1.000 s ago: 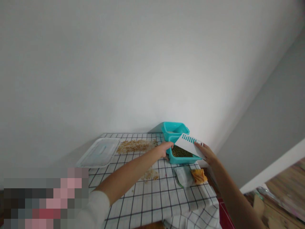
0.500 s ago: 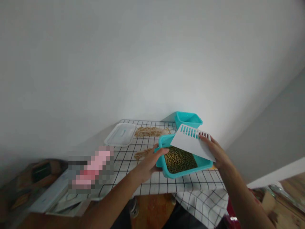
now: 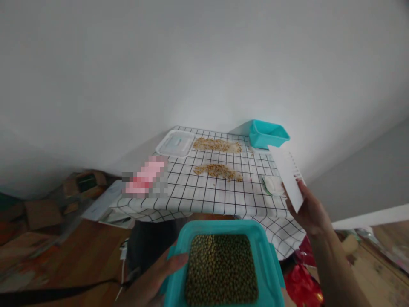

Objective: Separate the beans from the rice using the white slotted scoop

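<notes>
My left hand (image 3: 171, 266) is closed on the left rim of a turquoise plastic tub (image 3: 266, 251), thumb over the edge. Small round green beans (image 3: 222, 268) fill its middle. The tub is held low, in front of the table's near edge and close to my body. My right hand (image 3: 303, 204) grips a white slotted plastic sheet (image 3: 289, 177), tilted on edge above the right side of the table. Its slots face right. Below and behind that sheet lies a small white packet with a green edge (image 3: 273, 185).
Two strips of pale seeds (image 3: 219, 171) lie on the checked tablecloth (image 3: 191, 192). A white lid (image 3: 177, 143) rests at the back left, a second turquoise tub (image 3: 268, 134) at the back right. A pixelated pink patch (image 3: 147, 175) is on the left. Cardboard boxes (image 3: 43, 213) stand on the floor.
The tub of beans has come off the table area towards me with my left hand. My right hand has carried the white sheet away from the tub to the right and turned it on edge.
</notes>
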`<action>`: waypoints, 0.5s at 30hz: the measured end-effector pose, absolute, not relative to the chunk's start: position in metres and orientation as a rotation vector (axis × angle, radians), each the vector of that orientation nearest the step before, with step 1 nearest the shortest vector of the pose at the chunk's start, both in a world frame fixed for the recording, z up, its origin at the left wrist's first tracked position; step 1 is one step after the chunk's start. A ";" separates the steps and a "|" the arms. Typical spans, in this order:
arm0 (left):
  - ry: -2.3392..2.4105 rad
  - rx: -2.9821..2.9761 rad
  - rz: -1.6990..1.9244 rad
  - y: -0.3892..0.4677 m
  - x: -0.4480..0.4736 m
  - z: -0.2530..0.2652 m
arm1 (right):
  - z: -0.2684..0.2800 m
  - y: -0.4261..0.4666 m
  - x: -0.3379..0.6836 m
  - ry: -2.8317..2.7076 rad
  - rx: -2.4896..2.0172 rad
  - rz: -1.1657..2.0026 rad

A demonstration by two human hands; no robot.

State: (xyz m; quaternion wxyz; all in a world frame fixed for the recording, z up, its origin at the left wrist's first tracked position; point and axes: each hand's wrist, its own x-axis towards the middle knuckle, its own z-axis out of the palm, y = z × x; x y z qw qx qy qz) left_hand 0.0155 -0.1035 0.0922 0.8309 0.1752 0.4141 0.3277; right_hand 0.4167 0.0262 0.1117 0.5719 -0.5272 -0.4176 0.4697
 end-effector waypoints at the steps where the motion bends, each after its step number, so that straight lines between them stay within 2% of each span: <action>1: 0.877 0.368 0.678 -0.105 0.016 0.089 | 0.111 0.026 0.416 -0.931 -1.220 1.158; 15: 0.974 0.440 0.683 -0.059 0.031 0.045 | 0.101 0.035 0.421 -0.948 -1.222 1.006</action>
